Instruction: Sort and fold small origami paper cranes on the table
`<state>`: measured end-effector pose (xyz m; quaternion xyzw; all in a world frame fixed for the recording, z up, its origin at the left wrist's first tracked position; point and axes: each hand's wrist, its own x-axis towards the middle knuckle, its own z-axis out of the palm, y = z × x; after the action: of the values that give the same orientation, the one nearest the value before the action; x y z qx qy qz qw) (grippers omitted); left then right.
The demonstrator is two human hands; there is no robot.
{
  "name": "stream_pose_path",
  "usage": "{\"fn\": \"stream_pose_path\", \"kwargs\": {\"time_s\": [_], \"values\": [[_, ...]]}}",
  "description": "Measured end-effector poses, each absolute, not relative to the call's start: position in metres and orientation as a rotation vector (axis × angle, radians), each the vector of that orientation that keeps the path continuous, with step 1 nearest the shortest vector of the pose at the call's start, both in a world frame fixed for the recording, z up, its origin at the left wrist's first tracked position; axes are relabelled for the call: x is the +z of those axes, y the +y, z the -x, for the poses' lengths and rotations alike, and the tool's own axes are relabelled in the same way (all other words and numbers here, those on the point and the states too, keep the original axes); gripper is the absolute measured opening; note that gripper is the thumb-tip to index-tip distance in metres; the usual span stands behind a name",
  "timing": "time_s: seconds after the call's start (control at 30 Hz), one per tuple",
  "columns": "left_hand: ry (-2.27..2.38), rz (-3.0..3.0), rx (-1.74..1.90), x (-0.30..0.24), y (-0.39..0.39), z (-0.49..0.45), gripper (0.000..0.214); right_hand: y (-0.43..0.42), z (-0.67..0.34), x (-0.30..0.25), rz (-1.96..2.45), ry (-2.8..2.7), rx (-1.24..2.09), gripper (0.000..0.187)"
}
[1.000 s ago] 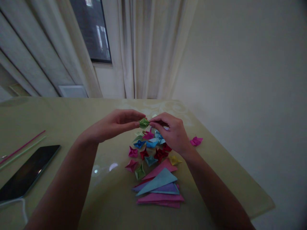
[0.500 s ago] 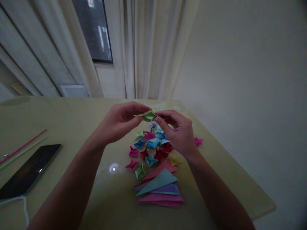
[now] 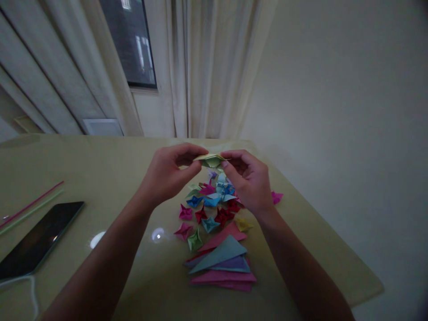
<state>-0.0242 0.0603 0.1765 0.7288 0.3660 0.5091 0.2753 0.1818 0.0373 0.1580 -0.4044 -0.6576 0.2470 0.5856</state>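
Observation:
A pale green piece of folded origami paper (image 3: 211, 160) is held up above the table between both hands. My left hand (image 3: 174, 171) pinches its left end between thumb and fingers. On the opposite end, my right hand (image 3: 247, 178) grips with thumb below and fingers above. Beneath them lie several small folded paper flowers, among them a green one (image 3: 195, 240), a light blue one (image 3: 210, 224), a dark red one (image 3: 224, 216) and a yellow one (image 3: 244, 224). Closer to me is a stack of folded paper triangles, a light blue triangle (image 3: 222, 254) on top of pink and purple ones.
A dark phone (image 3: 40, 238) rests on the table at the left, with a white cable (image 3: 31, 285) below it. Beside it lie a pink stick (image 3: 33, 200) and a pale green stick (image 3: 35, 211). Curtains (image 3: 214, 67) hang behind the table (image 3: 100, 169); a wall rises at the right.
The left hand has shifted slightly right and the right hand's fingers have regripped the green paper. The paper has tilted, so its inner opening shows less.

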Motion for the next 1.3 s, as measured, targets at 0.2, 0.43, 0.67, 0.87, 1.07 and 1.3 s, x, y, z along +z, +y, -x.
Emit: {"fn": "stream_pose_path", "kwargs": {"time_s": [0.2,0.43,0.67,0.87,1.07,1.3], "values": [[0.955,-1.892,1.365,0.177,0.061,0.021,0.023,0.038,-0.186,0.159,1.0,-1.576,0.698,0.023],[0.954,-1.862,1.287,0.178,0.062,0.023,0.025,0.035,-0.185,0.16,1.039,-1.649,0.607,0.021],[0.924,-1.879,1.248,0.18,0.063,0.028,0.024,0.034,-0.184,0.161,1.05,-1.732,0.49,0.021],[0.906,-1.844,1.243,0.181,0.062,0.028,0.026,0.035,-0.184,0.158,1.011,-1.696,0.555,0.022],[0.896,-1.801,1.216,0.183,0.062,0.029,0.03,0.034,-0.184,0.159,1.007,-1.719,0.554,0.023],[0.846,-1.846,1.144,0.187,0.06,0.03,0.028,0.033,-0.186,0.162,0.995,-1.713,0.598,0.024]]}}
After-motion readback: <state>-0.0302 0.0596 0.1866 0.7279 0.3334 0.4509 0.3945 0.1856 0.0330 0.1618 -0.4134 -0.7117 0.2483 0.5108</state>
